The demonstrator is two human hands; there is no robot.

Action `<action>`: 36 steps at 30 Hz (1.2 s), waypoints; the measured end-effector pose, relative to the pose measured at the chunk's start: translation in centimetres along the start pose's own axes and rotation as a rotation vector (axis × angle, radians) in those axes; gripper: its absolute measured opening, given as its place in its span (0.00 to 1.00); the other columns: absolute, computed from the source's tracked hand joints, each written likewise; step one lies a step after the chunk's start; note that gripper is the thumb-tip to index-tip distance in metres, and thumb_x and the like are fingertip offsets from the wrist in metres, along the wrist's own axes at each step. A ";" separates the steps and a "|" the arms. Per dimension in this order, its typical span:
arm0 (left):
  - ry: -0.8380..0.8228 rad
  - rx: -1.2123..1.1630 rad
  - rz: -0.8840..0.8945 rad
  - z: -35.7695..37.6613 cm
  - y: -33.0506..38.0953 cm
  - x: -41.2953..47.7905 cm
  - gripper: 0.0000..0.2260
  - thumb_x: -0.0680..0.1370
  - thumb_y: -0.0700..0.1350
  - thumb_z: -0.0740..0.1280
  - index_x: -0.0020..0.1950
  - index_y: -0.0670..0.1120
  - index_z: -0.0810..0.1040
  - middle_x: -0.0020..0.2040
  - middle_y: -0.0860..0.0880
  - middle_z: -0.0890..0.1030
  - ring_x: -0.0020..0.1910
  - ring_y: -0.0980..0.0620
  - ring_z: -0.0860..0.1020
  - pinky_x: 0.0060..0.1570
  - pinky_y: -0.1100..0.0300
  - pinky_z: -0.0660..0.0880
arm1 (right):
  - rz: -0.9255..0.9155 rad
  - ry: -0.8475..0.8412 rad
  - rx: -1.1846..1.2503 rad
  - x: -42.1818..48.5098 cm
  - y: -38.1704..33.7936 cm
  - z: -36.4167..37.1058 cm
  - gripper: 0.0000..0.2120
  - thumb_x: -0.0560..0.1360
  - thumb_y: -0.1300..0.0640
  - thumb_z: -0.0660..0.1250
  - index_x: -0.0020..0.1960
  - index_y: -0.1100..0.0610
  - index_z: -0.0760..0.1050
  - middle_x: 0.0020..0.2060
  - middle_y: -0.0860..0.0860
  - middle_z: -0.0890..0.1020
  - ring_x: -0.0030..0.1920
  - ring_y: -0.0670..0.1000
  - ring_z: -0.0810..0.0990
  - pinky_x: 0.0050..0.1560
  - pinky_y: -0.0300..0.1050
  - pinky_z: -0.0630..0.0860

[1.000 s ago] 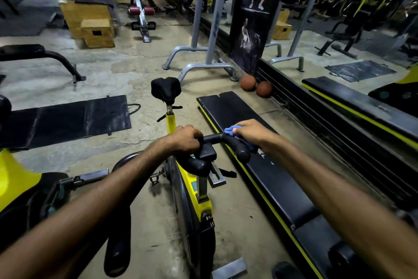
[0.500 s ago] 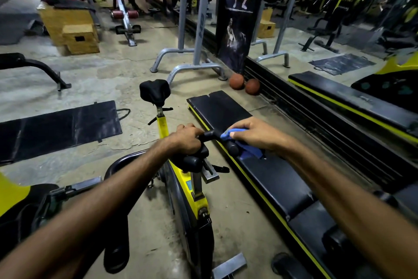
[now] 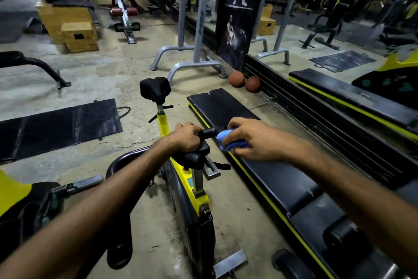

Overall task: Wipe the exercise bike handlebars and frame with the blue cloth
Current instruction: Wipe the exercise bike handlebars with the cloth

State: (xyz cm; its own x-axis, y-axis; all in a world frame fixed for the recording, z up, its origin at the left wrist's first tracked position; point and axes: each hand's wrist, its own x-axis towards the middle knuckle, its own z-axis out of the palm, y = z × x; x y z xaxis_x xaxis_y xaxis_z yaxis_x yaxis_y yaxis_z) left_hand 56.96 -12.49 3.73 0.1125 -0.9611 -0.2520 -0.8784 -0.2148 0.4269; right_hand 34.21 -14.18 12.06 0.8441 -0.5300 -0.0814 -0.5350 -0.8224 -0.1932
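Note:
A yellow and black exercise bike (image 3: 193, 190) stands in front of me, its black saddle (image 3: 155, 89) at the far end. My left hand (image 3: 186, 137) grips the left part of the black handlebars (image 3: 209, 132). My right hand (image 3: 251, 137) holds the bunched blue cloth (image 3: 226, 140) wrapped round the right handlebar bar, which the cloth and fingers mostly hide. The bike's yellow frame runs down between my forearms to a metal foot (image 3: 230, 263).
A long black bench with a yellow edge (image 3: 255, 165) lies just right of the bike. Two brown balls (image 3: 244, 80) sit by a mirrored wall on the right. A black floor mat (image 3: 58, 124) lies left; a grey rack (image 3: 192, 29) and wooden boxes (image 3: 70, 27) stand further back.
My right hand has slid the blue cloth back along the right handlebar toward me. My left hand keeps its grip on the left bar. The view has shifted slightly.

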 end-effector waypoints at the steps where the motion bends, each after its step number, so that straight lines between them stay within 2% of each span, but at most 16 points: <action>1: 0.000 0.008 0.002 0.0 -0.1 0.1 0.22 0.76 0.40 0.58 0.68 0.54 0.75 0.68 0.45 0.70 0.68 0.41 0.65 0.71 0.45 0.63 | -0.018 -0.002 0.008 -0.3 0.1 -0.3 0.15 0.69 0.48 0.64 0.54 0.38 0.79 0.50 0.42 0.72 0.45 0.47 0.77 0.48 0.50 0.77; 3: -0.003 0.038 0.008 0.1 -0.1 0.2 0.21 0.75 0.41 0.58 0.66 0.53 0.76 0.67 0.44 0.71 0.67 0.40 0.66 0.69 0.45 0.65 | -0.047 0.040 0.077 -0.5 0.6 -0.6 0.13 0.67 0.48 0.65 0.50 0.38 0.81 0.48 0.41 0.75 0.45 0.44 0.78 0.46 0.49 0.78; 5: -0.014 0.063 0.007 0.0 0.1 0.3 0.19 0.76 0.42 0.59 0.65 0.51 0.77 0.66 0.44 0.71 0.66 0.40 0.67 0.68 0.45 0.66 | -0.032 0.205 0.260 -0.1 1.7 -0.5 0.10 0.67 0.51 0.67 0.45 0.44 0.84 0.46 0.43 0.79 0.45 0.44 0.80 0.46 0.47 0.78; 8: -0.027 0.084 0.001 -0.2 0.5 0.5 0.18 0.75 0.44 0.61 0.65 0.51 0.76 0.66 0.45 0.71 0.66 0.41 0.67 0.68 0.45 0.66 | 0.152 0.387 0.456 2.5 4.9 0.9 0.11 0.73 0.59 0.69 0.53 0.50 0.84 0.47 0.50 0.82 0.45 0.50 0.80 0.47 0.37 0.76; 9: -0.025 0.094 0.002 -0.3 0.8 0.6 0.18 0.75 0.44 0.62 0.64 0.50 0.76 0.65 0.44 0.71 0.66 0.41 0.67 0.67 0.45 0.67 | 0.191 0.356 0.441 3.7 5.8 1.8 0.13 0.75 0.58 0.68 0.58 0.50 0.82 0.50 0.51 0.82 0.47 0.51 0.80 0.49 0.36 0.77; 11: -0.022 0.119 0.004 -0.3 1.4 0.9 0.16 0.75 0.43 0.62 0.63 0.49 0.76 0.65 0.42 0.71 0.65 0.39 0.67 0.66 0.46 0.68 | 0.174 0.252 0.361 6.2 6.8 3.9 0.17 0.76 0.57 0.67 0.65 0.51 0.78 0.55 0.53 0.80 0.55 0.52 0.79 0.61 0.44 0.74; 13: -0.043 0.128 -0.005 -0.3 1.8 1.1 0.16 0.75 0.43 0.63 0.63 0.48 0.76 0.65 0.42 0.70 0.65 0.39 0.66 0.66 0.47 0.67 | 0.139 0.170 0.352 8.0 7.3 5.7 0.19 0.77 0.60 0.67 0.67 0.53 0.77 0.57 0.54 0.79 0.59 0.54 0.76 0.64 0.45 0.69; 15: -0.060 0.131 -0.012 -0.3 1.9 1.3 0.17 0.74 0.43 0.64 0.63 0.48 0.76 0.65 0.43 0.70 0.66 0.40 0.66 0.66 0.46 0.67 | 0.128 0.131 0.293 8.6 8.0 6.4 0.20 0.76 0.63 0.66 0.66 0.49 0.78 0.58 0.51 0.78 0.57 0.54 0.72 0.63 0.45 0.68; 18: -0.057 0.129 -0.022 -0.6 2.1 1.6 0.17 0.75 0.41 0.61 0.62 0.49 0.78 0.63 0.42 0.72 0.64 0.39 0.69 0.65 0.48 0.69 | 0.087 0.103 0.109 8.0 9.4 6.1 0.20 0.75 0.60 0.67 0.63 0.43 0.79 0.56 0.48 0.76 0.54 0.53 0.69 0.55 0.45 0.69; 21: -0.053 0.093 -0.037 -1.2 2.5 1.9 0.16 0.74 0.41 0.59 0.57 0.48 0.81 0.57 0.41 0.78 0.57 0.41 0.77 0.58 0.49 0.76 | 0.112 0.042 -0.134 7.0 10.3 5.3 0.11 0.76 0.53 0.68 0.56 0.46 0.82 0.53 0.49 0.72 0.54 0.54 0.71 0.48 0.48 0.73; 23: -0.060 0.062 -0.034 -1.4 2.8 1.9 0.16 0.73 0.41 0.59 0.54 0.50 0.82 0.53 0.44 0.82 0.53 0.43 0.80 0.54 0.50 0.78 | 0.205 0.028 -0.270 6.7 10.2 5.2 0.09 0.76 0.55 0.68 0.55 0.51 0.81 0.54 0.52 0.71 0.54 0.57 0.72 0.45 0.52 0.75; 26: -0.035 0.075 -0.024 -1.2 3.3 1.9 0.15 0.73 0.40 0.59 0.53 0.49 0.81 0.51 0.44 0.80 0.50 0.44 0.78 0.50 0.52 0.78 | 0.149 0.157 -0.235 6.8 9.3 5.3 0.11 0.76 0.56 0.68 0.57 0.49 0.80 0.52 0.52 0.71 0.52 0.57 0.74 0.40 0.49 0.72; 28: -0.015 0.100 -0.018 -1.0 3.5 2.0 0.14 0.73 0.39 0.59 0.52 0.49 0.81 0.51 0.44 0.78 0.51 0.43 0.76 0.51 0.51 0.77 | 0.022 0.229 -0.223 7.2 8.7 5.8 0.15 0.75 0.57 0.69 0.58 0.43 0.79 0.52 0.48 0.71 0.52 0.53 0.73 0.37 0.47 0.69; 30: -0.031 0.111 -0.012 -0.9 3.3 1.9 0.15 0.74 0.39 0.59 0.53 0.50 0.81 0.52 0.44 0.77 0.53 0.43 0.75 0.54 0.49 0.76 | -0.046 0.247 -0.209 7.3 8.9 6.6 0.16 0.74 0.57 0.70 0.59 0.42 0.79 0.53 0.46 0.72 0.52 0.52 0.74 0.39 0.46 0.72; 34: -0.036 0.110 0.000 -0.5 2.7 2.0 0.12 0.75 0.40 0.59 0.50 0.53 0.78 0.56 0.44 0.75 0.57 0.41 0.73 0.60 0.47 0.73 | 0.063 0.437 0.087 6.9 10.0 6.6 0.19 0.68 0.63 0.71 0.56 0.48 0.83 0.54 0.48 0.76 0.50 0.53 0.80 0.44 0.44 0.76; 36: -0.026 0.117 0.005 -0.4 2.8 2.0 0.12 0.75 0.40 0.59 0.51 0.52 0.78 0.58 0.42 0.75 0.58 0.39 0.72 0.59 0.50 0.71 | 0.106 0.559 0.205 7.3 10.0 6.5 0.22 0.66 0.67 0.71 0.58 0.52 0.82 0.55 0.51 0.76 0.52 0.53 0.79 0.50 0.38 0.73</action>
State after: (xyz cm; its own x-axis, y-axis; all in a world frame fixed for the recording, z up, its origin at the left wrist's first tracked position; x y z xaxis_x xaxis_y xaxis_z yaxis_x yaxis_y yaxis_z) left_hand 54.92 -15.07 4.73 0.0977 -0.9571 -0.2730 -0.9273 -0.1871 0.3242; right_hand 35.28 -24.93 3.20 0.6100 -0.6809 0.4053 -0.5509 -0.7320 -0.4008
